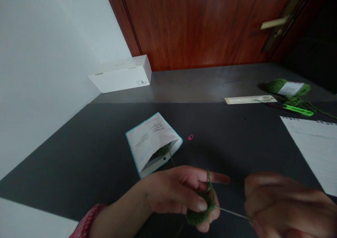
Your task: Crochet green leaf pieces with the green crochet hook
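Observation:
My left hand [181, 192] pinches a small green crochet piece [196, 215] between thumb and fingers, near the bottom of the view. Its index finger points out to the right, and green yarn [211, 185] loops over it. At the lower right my right hand [286, 203], blurred, is closed on a thin crochet hook [233, 212]. The hook's far end meets the edge of the green piece. Behind my left hand lies a white pouch [143, 136] with a teal edge; green yarn shows in its opening, and a strand leads out toward my hand.
A pink stitch marker [190, 137] lies right of the pouch. Further right are a pale flat strip [250, 99], a bright green tool [297, 109], a green yarn skein [276, 86] and lined paper [313, 146]. A white box [121, 78] stands by the wall.

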### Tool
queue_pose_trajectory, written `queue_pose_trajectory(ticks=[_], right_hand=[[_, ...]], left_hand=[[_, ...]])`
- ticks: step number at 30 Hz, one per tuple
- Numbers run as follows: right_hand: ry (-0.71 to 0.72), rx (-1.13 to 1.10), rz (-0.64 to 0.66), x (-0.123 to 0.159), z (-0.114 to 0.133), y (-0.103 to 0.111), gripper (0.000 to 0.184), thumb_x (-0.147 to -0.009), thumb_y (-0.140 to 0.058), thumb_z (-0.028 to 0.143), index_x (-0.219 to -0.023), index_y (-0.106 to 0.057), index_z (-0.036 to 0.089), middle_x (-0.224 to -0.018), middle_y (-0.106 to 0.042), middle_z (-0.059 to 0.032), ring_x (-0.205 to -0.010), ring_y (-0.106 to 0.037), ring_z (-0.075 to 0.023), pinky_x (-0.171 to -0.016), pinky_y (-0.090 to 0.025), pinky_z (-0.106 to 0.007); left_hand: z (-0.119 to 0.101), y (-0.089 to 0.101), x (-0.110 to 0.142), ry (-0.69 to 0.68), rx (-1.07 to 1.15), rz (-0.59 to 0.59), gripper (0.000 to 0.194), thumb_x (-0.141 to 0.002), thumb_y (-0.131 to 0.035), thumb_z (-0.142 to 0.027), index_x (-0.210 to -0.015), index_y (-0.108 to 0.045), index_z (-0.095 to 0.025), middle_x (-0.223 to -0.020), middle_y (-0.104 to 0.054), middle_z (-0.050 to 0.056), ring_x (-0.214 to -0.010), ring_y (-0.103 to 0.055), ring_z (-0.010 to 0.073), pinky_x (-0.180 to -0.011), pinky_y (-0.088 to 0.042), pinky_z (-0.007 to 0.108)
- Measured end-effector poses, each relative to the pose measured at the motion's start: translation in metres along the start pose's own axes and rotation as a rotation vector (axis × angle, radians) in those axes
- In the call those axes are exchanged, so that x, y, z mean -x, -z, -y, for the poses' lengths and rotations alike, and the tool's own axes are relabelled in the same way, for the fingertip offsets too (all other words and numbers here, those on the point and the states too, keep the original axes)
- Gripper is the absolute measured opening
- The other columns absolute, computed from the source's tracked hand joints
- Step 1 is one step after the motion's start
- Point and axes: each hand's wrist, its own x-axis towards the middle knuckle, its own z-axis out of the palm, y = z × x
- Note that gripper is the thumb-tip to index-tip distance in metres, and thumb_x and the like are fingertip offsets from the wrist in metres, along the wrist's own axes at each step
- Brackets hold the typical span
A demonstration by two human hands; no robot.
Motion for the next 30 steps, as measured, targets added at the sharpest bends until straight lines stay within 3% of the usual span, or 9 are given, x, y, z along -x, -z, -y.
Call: queue_pose_trajectory(ticks=[2, 3, 4, 7, 10, 14, 19, 25, 30], right_hand=[[0.019, -0.127, 0.025, 0.0, -0.002, 0.0, 0.029, -0.102, -0.037, 0.034, -0.091, -0.06, 0.022, -0.068, -0.065, -0.0009, -0.058, -0.062, -0.0136, -0.058, -0.049, -0.028], [0.048, -0.206, -0.074, 0.0, -0.003, 0.0, 0.03, -0.102, -0.037, 0.036, -0.089, -0.06, 0.022, -0.064, -0.063, 0.0002, -0.055, -0.058, -0.0129, -0.055, -0.047, -0.026], [0.011, -0.25, -0.009, 0.0, -0.004, 0.0, 0.029, -0.101, -0.037, 0.035, -0.091, -0.061, 0.022, -0.068, -0.065, -0.0016, -0.059, -0.061, -0.0144, -0.058, -0.048, -0.028], [-0.203, -0.349, -0.035, -0.001, -0.003, -0.002, 0.036, -0.1, -0.039, 0.039, -0.087, -0.067, 0.02, -0.069, -0.066, -0.0043, -0.066, -0.062, -0.0168, -0.064, -0.048, -0.03], [-0.383, -0.507, -0.214, -0.005, 0.001, -0.01, 0.044, -0.097, -0.043, 0.043, -0.073, -0.071, 0.019, -0.062, -0.065, -0.0047, -0.06, -0.059, -0.0158, -0.06, -0.046, -0.028], [-0.557, -0.728, -0.354, -0.011, 0.0, -0.021, 0.044, -0.093, -0.051, 0.043, -0.064, -0.072, 0.018, -0.053, -0.064, -0.0042, -0.048, -0.054, -0.0129, -0.045, -0.042, -0.024], [-0.646, -0.857, -0.426, -0.015, -0.006, -0.028, 0.042, -0.094, -0.05, 0.04, -0.066, -0.071, 0.017, -0.054, -0.064, -0.0036, -0.046, -0.054, -0.0106, -0.045, -0.043, -0.02], [-0.601, -0.735, -0.4, -0.012, -0.006, -0.027, 0.041, -0.096, -0.047, 0.039, -0.071, -0.072, 0.019, -0.06, -0.067, -0.004, -0.053, -0.058, -0.0125, -0.05, -0.046, -0.022], [-0.235, -0.284, -0.071, -0.003, -0.003, -0.005, 0.03, -0.098, -0.046, 0.034, -0.097, -0.072, 0.021, -0.078, -0.07, -0.0074, -0.072, -0.065, -0.02, -0.064, -0.051, -0.031]], left_hand=[[0.002, 0.003, -0.002, -0.004, -0.001, 0.033, 0.075, -0.074, -0.076, -0.023, -0.141, -0.044, -0.018, -0.077, -0.06, -0.002, -0.055, -0.052, 0.0077, -0.064, -0.039, 0.028], [0.003, 0.005, -0.002, -0.012, 0.004, 0.058, 0.078, -0.071, -0.077, -0.022, -0.141, -0.043, -0.018, -0.077, -0.06, -0.003, -0.054, -0.052, 0.0074, -0.063, -0.039, 0.027], [0.004, 0.006, -0.003, -0.017, 0.004, 0.079, 0.081, -0.069, -0.078, -0.019, -0.142, -0.042, -0.018, -0.078, -0.06, -0.003, -0.054, -0.052, 0.0072, -0.062, -0.039, 0.027], [0.007, 0.009, -0.004, -0.046, -0.011, 0.08, 0.079, -0.07, -0.077, -0.016, -0.141, -0.042, -0.018, -0.078, -0.06, -0.002, -0.057, -0.055, 0.0076, -0.058, -0.038, 0.024], [0.006, 0.006, -0.003, -0.07, -0.014, 0.059, 0.077, -0.073, -0.075, -0.017, -0.142, -0.041, -0.015, -0.077, -0.061, -0.001, -0.061, -0.057, 0.0088, -0.057, -0.038, 0.022], [0.004, 0.003, 0.0, -0.092, -0.035, -0.028, 0.077, -0.073, -0.076, -0.016, -0.142, -0.042, -0.015, -0.079, -0.063, 0.0, -0.067, -0.06, 0.01, -0.06, -0.042, 0.022], [0.005, 0.001, 0.003, -0.159, -0.066, -0.201, 0.085, -0.07, -0.079, -0.014, -0.144, -0.038, -0.017, -0.081, -0.066, 0.0, -0.07, -0.062, 0.0107, -0.065, -0.043, 0.024], [0.005, 0.0, 0.004, -0.205, -0.043, -0.308, 0.082, -0.068, -0.078, -0.008, -0.142, -0.042, -0.015, -0.08, -0.068, 0.001, -0.07, -0.064, 0.0113, -0.066, -0.043, 0.024], [0.0, 0.005, 0.002, -0.09, 0.069, -0.19, 0.079, -0.065, -0.076, -0.006, -0.138, -0.045, -0.014, -0.078, -0.069, 0.001, -0.068, -0.064, 0.0123, -0.061, -0.041, 0.023]])
